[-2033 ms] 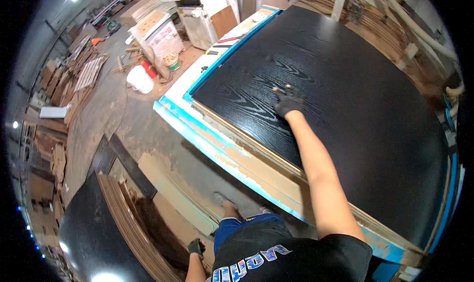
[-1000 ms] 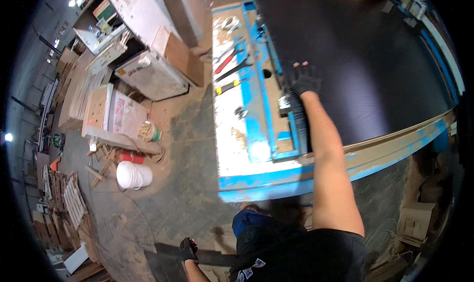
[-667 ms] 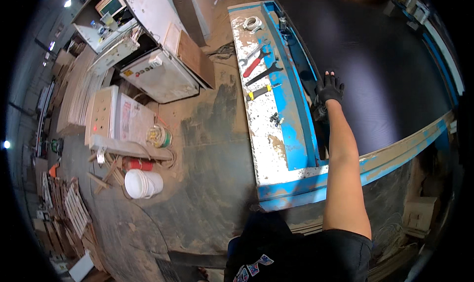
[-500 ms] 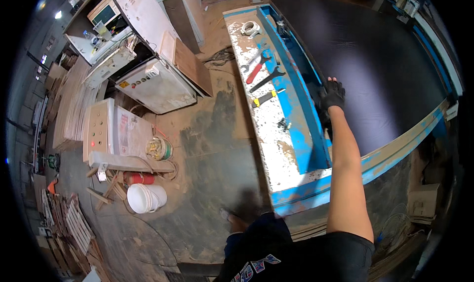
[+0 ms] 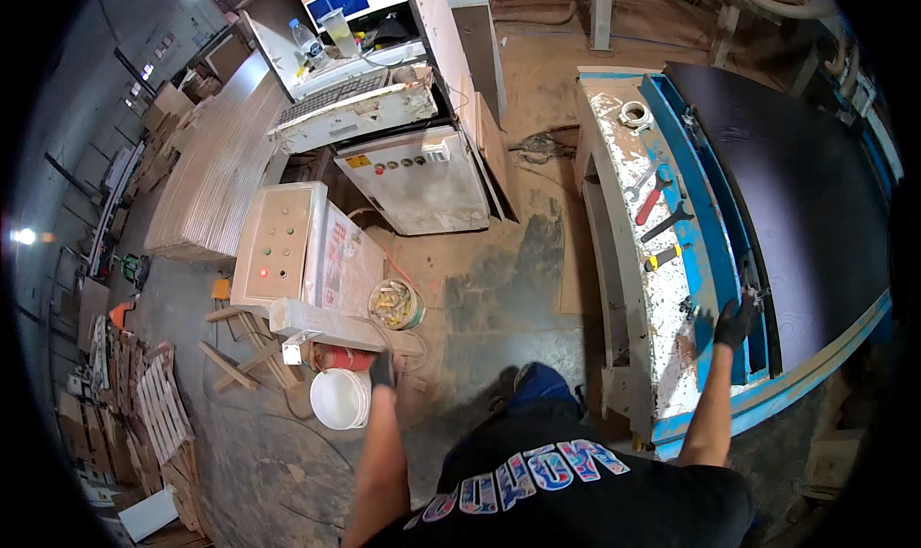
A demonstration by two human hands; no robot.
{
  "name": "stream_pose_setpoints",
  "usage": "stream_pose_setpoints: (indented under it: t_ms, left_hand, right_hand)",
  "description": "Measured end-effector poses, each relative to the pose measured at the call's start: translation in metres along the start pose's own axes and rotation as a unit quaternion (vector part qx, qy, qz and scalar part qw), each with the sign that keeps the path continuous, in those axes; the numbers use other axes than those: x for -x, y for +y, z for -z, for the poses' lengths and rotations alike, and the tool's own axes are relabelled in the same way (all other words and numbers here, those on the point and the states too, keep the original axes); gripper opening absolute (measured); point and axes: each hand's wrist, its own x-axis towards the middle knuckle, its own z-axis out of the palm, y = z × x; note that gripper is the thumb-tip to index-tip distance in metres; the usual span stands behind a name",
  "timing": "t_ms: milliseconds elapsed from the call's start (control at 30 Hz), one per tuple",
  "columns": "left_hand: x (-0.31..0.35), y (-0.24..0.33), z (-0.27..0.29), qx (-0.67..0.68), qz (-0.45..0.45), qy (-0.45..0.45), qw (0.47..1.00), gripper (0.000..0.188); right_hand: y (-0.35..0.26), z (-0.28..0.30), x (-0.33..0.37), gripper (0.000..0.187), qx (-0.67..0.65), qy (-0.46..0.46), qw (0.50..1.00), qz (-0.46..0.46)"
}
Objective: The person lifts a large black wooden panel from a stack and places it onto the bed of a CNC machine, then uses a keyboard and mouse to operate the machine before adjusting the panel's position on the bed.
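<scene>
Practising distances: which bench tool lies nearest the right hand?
The yellow-black tool; the black wrench, red-handled tool and grey wrench lie farther from the right hand.

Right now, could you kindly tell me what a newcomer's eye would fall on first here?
Probably the large dark panel at the far right, with the gloved right hand at the blue channel along its left side. Next might come the red-handled tool, lying among other hand tools on the paint-worn ledge. Toward the lower left, a white bucket stands out against the dusty floor.
</scene>
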Motion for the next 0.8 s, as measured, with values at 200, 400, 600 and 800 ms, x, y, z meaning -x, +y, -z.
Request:
stream_pose_setpoints:
  t_ms: [200,400,600,800]
  left_hand:
    - [-0.178,0.230,-0.029,0.557,0.032,-0.073,0.827,0.069]
    - [-0.299,0.351,-0.076,0.652,0.079,-0.079,0.750,0.102]
    - [-0.408,0.384,-0.134,0.698,0.130,-0.038,0.704,0.111]
    - [-0.487,0.359,-0.124,0.843,0.182,-0.056,0.503,0.105]
  right_hand:
    - [-0.103,0.005,0.102,0.025,-0.052,0.020,0.998,-0.031]
    - [-0.134,-0.047,0.076,0.025,-0.085,0.004,0.994,-0.068]
    - [-0.173,-0.058,-0.061,0.027,-0.057,-0.017,0.998,-0.003]
    - [-0.189,-0.123,-0.106,0.027,-0.106,-0.012,0.994,0.009]
